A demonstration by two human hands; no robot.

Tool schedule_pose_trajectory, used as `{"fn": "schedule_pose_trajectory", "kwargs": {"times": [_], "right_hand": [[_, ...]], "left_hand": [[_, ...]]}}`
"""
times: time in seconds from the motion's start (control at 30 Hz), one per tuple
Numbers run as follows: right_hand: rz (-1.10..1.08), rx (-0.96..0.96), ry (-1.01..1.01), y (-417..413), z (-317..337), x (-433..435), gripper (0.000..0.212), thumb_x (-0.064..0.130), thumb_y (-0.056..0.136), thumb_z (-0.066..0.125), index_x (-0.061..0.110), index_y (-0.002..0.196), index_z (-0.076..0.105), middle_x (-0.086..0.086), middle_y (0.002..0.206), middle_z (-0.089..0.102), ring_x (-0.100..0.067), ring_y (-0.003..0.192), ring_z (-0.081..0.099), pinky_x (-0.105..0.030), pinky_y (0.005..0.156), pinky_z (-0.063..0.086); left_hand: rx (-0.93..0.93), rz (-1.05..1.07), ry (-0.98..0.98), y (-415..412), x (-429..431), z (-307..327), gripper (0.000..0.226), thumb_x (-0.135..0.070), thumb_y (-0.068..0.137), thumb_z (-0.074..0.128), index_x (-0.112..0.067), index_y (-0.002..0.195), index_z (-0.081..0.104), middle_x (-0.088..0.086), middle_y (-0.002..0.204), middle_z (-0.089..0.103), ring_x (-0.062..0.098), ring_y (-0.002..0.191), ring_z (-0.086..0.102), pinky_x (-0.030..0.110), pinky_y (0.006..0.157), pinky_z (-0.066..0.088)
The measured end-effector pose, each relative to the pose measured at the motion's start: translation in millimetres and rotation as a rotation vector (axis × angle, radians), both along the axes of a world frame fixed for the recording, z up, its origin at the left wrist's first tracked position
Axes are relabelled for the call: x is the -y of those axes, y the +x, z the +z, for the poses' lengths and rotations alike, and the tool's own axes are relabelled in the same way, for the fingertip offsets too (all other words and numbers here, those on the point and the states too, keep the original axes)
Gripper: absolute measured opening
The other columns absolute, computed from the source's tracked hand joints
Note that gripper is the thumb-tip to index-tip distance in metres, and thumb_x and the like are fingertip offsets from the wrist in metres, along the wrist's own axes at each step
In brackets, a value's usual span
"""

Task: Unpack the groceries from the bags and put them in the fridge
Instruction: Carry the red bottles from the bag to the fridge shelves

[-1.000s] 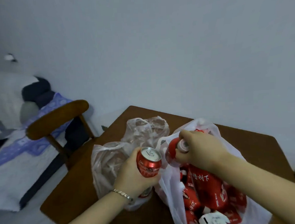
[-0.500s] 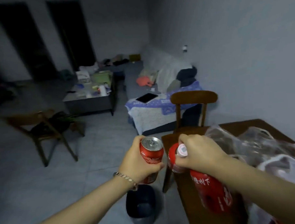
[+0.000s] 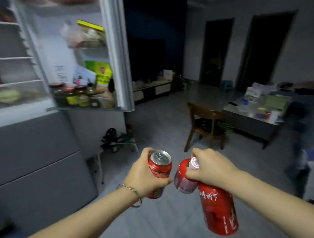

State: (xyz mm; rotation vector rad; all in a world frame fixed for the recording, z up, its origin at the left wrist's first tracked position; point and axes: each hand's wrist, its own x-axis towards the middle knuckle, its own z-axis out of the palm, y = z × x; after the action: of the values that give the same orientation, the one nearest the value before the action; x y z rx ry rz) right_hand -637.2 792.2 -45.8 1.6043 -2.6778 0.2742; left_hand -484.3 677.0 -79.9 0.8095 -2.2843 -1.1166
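Note:
My left hand grips a red soda can upright at waist height. My right hand holds two red bottles by their tops: a smaller one with a white cap and a larger one with white lettering that hangs below my wrist. The fridge stands at the left with its upper door swung open. Its white shelves show at the far left, and the door racks hold jars and packets. Both hands are below and to the right of the open compartment.
A small rack with dark shoes stands beside the fridge. A wooden chair and a low cluttered table lie ahead on the right. A low TV cabinet lines the far wall, with two dark doorways beyond. Grey tiled floor lies between.
The view has swung away from the table and bags, past the bed and chair, round to the open fridge. Both hands keep the can and bottles they lifted out of the bag.

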Motion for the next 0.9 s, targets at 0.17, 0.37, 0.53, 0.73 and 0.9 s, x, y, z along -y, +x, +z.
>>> {"fn": "schedule_pose_trajectory", "kwargs": {"times": [0.17, 0.37, 0.53, 0.73, 0.9], "right_hand": [[0.243, 0.014, -0.023, 80.6, 5.1, 159.8, 0.031, 0.044, 0.073, 0.061, 0.019, 0.085, 0.048, -0.004, 0.088, 0.06, -0.027, 0.088, 0.06, -0.03, 0.061, 0.037], [0.458, 0.056, -0.118, 147.6, 16.7, 321.1, 0.027, 0.039, 0.078, 0.058, 0.015, 0.089, 0.051, -0.004, 0.087, 0.06, -0.028, 0.084, 0.058, -0.032, 0.062, 0.038], [0.551, 0.099, -0.22, 186.5, 15.2, 454.4, 0.022, 0.036, 0.083, 0.053, 0.016, 0.087, 0.044, -0.004, 0.086, 0.058, -0.03, 0.088, 0.059, -0.032, 0.061, 0.033], [0.67, 0.093, -0.265, 223.8, 37.8, 619.6, 0.023, 0.038, 0.085, 0.052, 0.019, 0.083, 0.038, -0.008, 0.104, 0.064, -0.032, 0.1, 0.059, -0.03, 0.065, 0.032], [0.753, 0.112, -0.302, 254.4, 62.5, 737.5, 0.025, 0.039, 0.083, 0.053, 0.016, 0.089, 0.047, -0.008, 0.101, 0.065, -0.031, 0.095, 0.06, -0.031, 0.065, 0.036]], "left_hand": [[-0.013, 0.256, -0.032, 104.5, 114.1, 7.9, 0.065, -0.023, 0.059, 0.085, -0.032, 0.103, 0.038, -0.021, 0.088, 0.057, -0.009, 0.076, 0.056, 0.001, 0.059, 0.042], [-0.039, 0.493, -0.052, 182.9, 231.4, 16.1, 0.063, -0.022, 0.06, 0.084, -0.03, 0.102, 0.039, -0.02, 0.087, 0.058, -0.006, 0.077, 0.059, -0.001, 0.061, 0.041], [-0.059, 0.645, -0.096, 219.2, 338.8, 27.8, 0.067, -0.024, 0.06, 0.085, -0.029, 0.107, 0.037, -0.016, 0.092, 0.059, -0.008, 0.079, 0.057, 0.0, 0.063, 0.043], [-0.126, 0.836, -0.145, 247.7, 478.8, 59.2, 0.074, -0.026, 0.059, 0.086, -0.032, 0.11, 0.034, -0.016, 0.096, 0.056, 0.004, 0.091, 0.058, 0.007, 0.073, 0.041], [-0.19, 0.936, -0.2, 276.6, 582.3, 80.6, 0.072, -0.023, 0.056, 0.087, -0.028, 0.108, 0.038, -0.009, 0.098, 0.061, 0.007, 0.091, 0.061, 0.019, 0.08, 0.049]]}}
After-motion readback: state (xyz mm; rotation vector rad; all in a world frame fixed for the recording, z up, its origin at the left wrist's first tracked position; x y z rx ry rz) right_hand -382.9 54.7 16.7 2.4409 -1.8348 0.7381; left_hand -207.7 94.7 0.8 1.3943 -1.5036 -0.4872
